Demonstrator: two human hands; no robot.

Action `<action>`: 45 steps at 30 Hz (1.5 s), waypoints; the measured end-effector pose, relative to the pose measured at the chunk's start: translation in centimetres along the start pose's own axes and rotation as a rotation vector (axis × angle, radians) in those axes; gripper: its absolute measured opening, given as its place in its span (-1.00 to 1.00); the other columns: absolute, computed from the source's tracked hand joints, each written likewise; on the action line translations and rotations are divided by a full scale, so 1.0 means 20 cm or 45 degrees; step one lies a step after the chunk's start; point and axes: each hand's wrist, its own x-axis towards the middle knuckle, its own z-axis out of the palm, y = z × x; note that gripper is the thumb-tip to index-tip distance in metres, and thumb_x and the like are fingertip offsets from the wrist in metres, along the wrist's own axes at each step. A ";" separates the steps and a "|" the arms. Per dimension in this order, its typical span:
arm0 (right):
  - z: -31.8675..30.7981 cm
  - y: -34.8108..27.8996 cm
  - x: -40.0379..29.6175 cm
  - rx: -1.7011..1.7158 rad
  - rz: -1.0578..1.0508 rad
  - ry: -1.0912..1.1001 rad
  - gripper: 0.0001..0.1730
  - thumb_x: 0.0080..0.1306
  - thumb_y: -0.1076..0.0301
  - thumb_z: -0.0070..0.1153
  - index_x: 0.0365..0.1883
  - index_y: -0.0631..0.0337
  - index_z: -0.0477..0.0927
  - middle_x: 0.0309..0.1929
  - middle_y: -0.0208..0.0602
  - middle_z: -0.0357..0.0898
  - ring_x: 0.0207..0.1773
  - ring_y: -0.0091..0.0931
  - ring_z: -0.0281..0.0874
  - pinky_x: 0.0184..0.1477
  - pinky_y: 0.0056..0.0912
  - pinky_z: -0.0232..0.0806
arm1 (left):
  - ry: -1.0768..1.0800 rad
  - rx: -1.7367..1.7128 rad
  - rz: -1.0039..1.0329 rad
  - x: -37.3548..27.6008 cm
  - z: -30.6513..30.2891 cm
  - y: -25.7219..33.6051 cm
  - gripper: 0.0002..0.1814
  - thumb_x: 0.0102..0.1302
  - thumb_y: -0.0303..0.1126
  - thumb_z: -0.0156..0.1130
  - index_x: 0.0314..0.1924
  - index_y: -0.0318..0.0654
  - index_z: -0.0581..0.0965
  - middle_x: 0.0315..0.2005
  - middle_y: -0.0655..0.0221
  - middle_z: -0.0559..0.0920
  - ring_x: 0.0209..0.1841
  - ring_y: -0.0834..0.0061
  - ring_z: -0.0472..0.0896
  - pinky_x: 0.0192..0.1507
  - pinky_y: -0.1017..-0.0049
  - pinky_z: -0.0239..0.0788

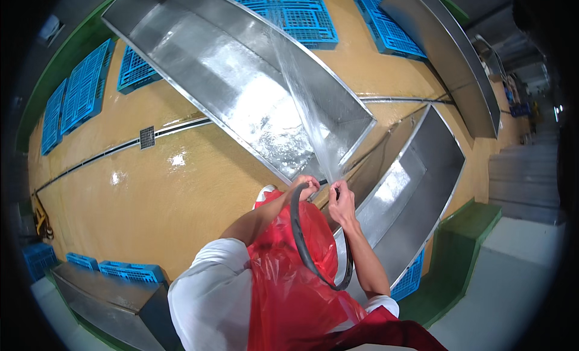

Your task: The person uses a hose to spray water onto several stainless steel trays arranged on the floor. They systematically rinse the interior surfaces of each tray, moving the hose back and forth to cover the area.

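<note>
My right hand [342, 202] grips the outlet end of a dark rubber hose [300, 244], and a stream of water [304, 111] fans forward from it. Just to the left, my left hand [306, 185] is closed around another stretch of the same hose, which hangs in a loop against my red plastic apron [289, 260]. The stream passes over a long stainless steel trough [217, 23], whose wet bottom shows rippling water at the near end. Both hands are by that trough's near corner. My fingers partly hide the hose end.
A second steel trough [427, 179] stands close on my right, and another steel tank [445, 61] lies beyond it. Blue plastic pallets [86, 88] rest on the wet tan floor [181, 206]. A drain channel with a grate [147, 137] crosses the floor. Green curbs [457, 251] edge the area.
</note>
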 end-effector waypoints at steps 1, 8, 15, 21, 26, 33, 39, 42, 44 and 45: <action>0.03 -0.02 0.03 0.010 0.014 -0.039 -0.89 0.35 0.46 -0.01 -0.23 0.33 0.43 -0.48 -0.01 0.55 -0.38 -0.19 0.61 -0.27 -0.18 0.38 | 0.007 -0.065 -0.005 0.01 -0.03 -0.02 -0.81 0.12 -0.43 0.23 -0.26 -0.32 0.65 -0.45 0.35 0.69 -0.39 0.58 0.61 -0.28 0.54 0.44; 0.11 -0.04 0.19 -0.058 0.228 -0.064 -0.85 0.37 0.40 -0.02 -0.20 0.33 0.44 -0.46 0.04 0.57 -0.36 -0.10 0.61 -0.24 -0.11 0.39 | -0.038 -0.193 0.101 0.13 -0.19 -0.03 -0.86 0.13 -0.44 0.25 -0.29 -0.26 0.65 -0.51 0.46 0.64 -0.45 0.66 0.53 -0.35 0.57 0.36; 0.06 0.07 0.41 -0.115 0.089 -0.041 -0.83 0.40 0.38 -0.06 -0.23 0.34 0.43 -0.51 -0.11 0.58 -0.42 -0.33 0.61 -0.28 -0.24 0.40 | -0.044 -0.212 0.194 0.31 -0.22 -0.07 -0.84 0.11 -0.40 0.37 -0.28 -0.21 0.66 -0.58 0.55 0.54 -0.51 0.72 0.43 -0.45 0.57 0.25; 0.06 -0.10 0.75 -0.067 -0.130 -0.181 -0.85 0.40 0.39 -0.04 -0.21 0.33 0.42 -0.49 -0.07 0.59 -0.43 -0.26 0.60 -0.29 -0.21 0.39 | 0.180 -0.349 0.102 0.40 -0.23 0.08 -0.87 0.14 -0.47 0.28 -0.28 -0.28 0.63 -0.54 0.52 0.58 -0.45 0.74 0.46 -0.40 0.59 0.27; -0.01 -0.06 1.02 0.031 -0.322 -0.215 -0.87 0.38 0.43 -0.03 -0.22 0.33 0.43 -0.49 -0.07 0.58 -0.45 -0.29 0.58 -0.32 -0.23 0.38 | 0.425 -0.370 -0.076 0.46 -0.19 0.20 -0.91 0.18 -0.48 0.27 -0.29 -0.27 0.62 -0.47 0.51 0.63 -0.40 0.71 0.52 -0.31 0.63 0.32; -0.18 -0.02 1.30 0.248 -0.409 -0.389 -0.88 0.35 0.46 0.00 -0.22 0.34 0.43 -0.52 0.05 0.54 -0.43 -0.09 0.57 -0.33 -0.10 0.34 | 0.831 -0.511 -0.166 0.54 0.04 0.29 -0.90 0.21 -0.43 0.32 -0.28 -0.21 0.61 -0.46 0.55 0.60 -0.39 0.70 0.51 -0.28 0.64 0.32; -0.22 0.01 1.42 0.252 -0.486 -0.421 -0.87 0.35 0.44 -0.01 -0.23 0.35 0.44 -0.53 0.06 0.53 -0.47 -0.07 0.55 -0.36 -0.07 0.31 | 1.063 -0.540 -0.168 0.56 0.14 0.37 -0.86 0.20 -0.41 0.37 -0.26 -0.22 0.61 -0.50 0.52 0.57 -0.41 0.69 0.49 -0.32 0.63 0.31; -0.23 -0.01 1.45 0.208 -0.458 -0.473 -0.86 0.35 0.43 -0.01 -0.23 0.35 0.44 -0.53 0.07 0.52 -0.46 -0.06 0.54 -0.34 -0.06 0.31 | 1.156 -0.589 -0.156 0.58 0.18 0.36 -0.88 0.18 -0.44 0.37 -0.28 -0.22 0.61 -0.50 0.52 0.57 -0.42 0.69 0.48 -0.35 0.62 0.30; -0.23 0.01 1.48 0.194 -0.508 -0.439 -0.88 0.37 0.44 0.00 -0.23 0.34 0.44 -0.53 -0.05 0.52 -0.47 -0.24 0.53 -0.35 -0.18 0.33 | 1.199 -0.612 -0.154 0.58 0.19 0.35 -0.90 0.17 -0.46 0.36 -0.30 -0.23 0.61 -0.49 0.51 0.57 -0.43 0.69 0.47 -0.36 0.61 0.30; -0.23 0.01 1.50 0.187 -0.534 -0.414 -0.89 0.38 0.44 0.00 -0.23 0.33 0.44 -0.54 -0.10 0.52 -0.47 -0.34 0.53 -0.35 -0.23 0.34 | 1.205 -0.640 -0.141 0.59 0.19 0.37 -0.91 0.16 -0.47 0.35 -0.31 -0.23 0.61 -0.49 0.51 0.57 -0.43 0.69 0.47 -0.37 0.61 0.29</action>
